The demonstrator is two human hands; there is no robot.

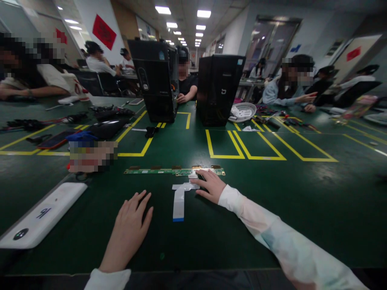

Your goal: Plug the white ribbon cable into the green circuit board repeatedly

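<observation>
A long narrow green circuit board lies across the green table in front of me. Below its right half is a white flat ribbon cable, folded at an angle, with a blue end pointing toward me. My right hand reaches over the board's right part, fingers apart; its fingertips are at the board's lower edge and the cable's upper end. They partly cover the white connector area there. Left of the cable, my left hand hovers over or rests on the tabletop, fingers loosely spread, holding nothing.
At left lies a white device marked 16. Two black computer towers stand at the back. Beyond the yellow tape outlines are a white basket, tools and cables. Several people sit around, one behind the towers.
</observation>
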